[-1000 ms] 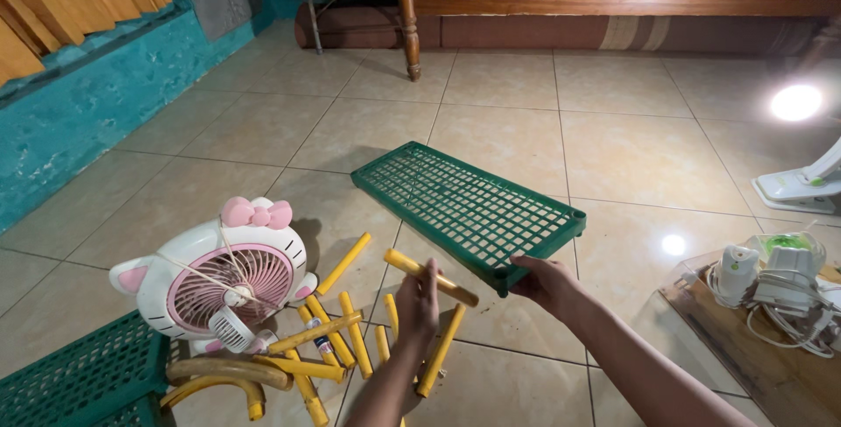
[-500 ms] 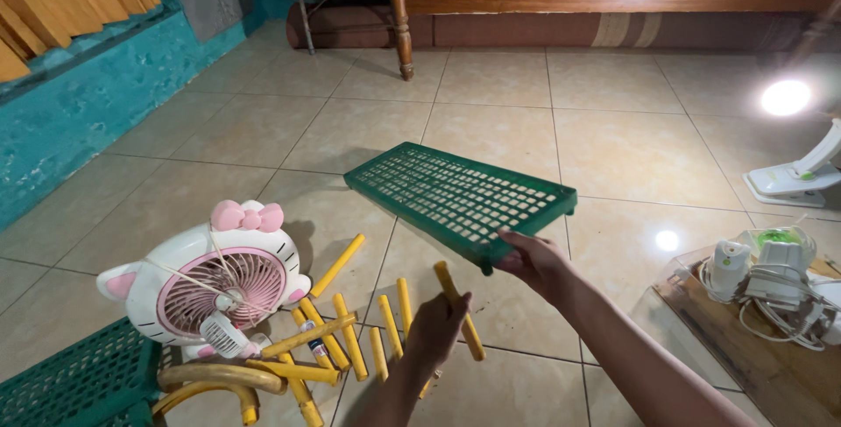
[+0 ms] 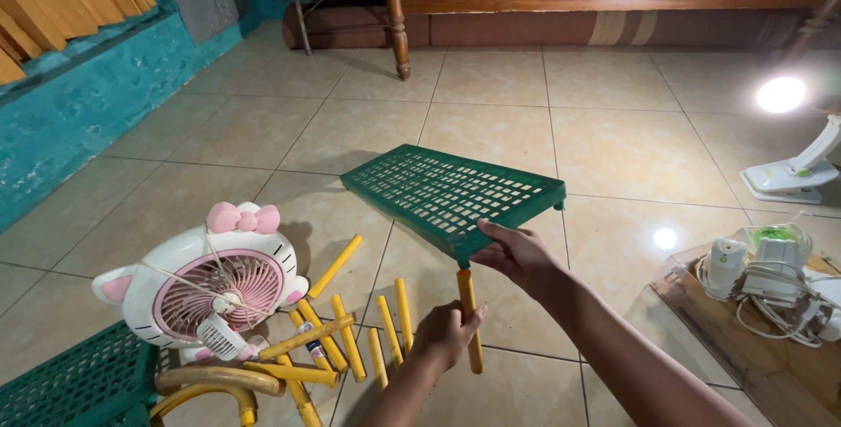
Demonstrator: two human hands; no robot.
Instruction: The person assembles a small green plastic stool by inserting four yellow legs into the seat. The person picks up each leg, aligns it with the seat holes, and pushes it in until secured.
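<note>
My right hand [image 3: 519, 256] grips the near corner of a green plastic lattice shelf [image 3: 451, 190] and holds that end tilted up off the tiled floor. My left hand [image 3: 443, 335] is closed around a yellow tube [image 3: 470, 317], held upright with its top end right under the gripped corner of the shelf. Several more yellow tubes [image 3: 350, 331] lie scattered on the floor just left of my left hand.
A white and pink cat-shaped fan [image 3: 210, 282] stands at the left, beside a second green shelf [image 3: 74, 383] and curved yellow pipes [image 3: 215, 383]. A wooden board with white gadgets and cables [image 3: 771, 282] is at right. A lamp [image 3: 793, 173] and a bed frame [image 3: 613, 2] lie beyond.
My left hand turned the yellow tube from slanted to upright and brought its top under the shelf corner. My right hand lifted the shelf's near corner a little higher.
</note>
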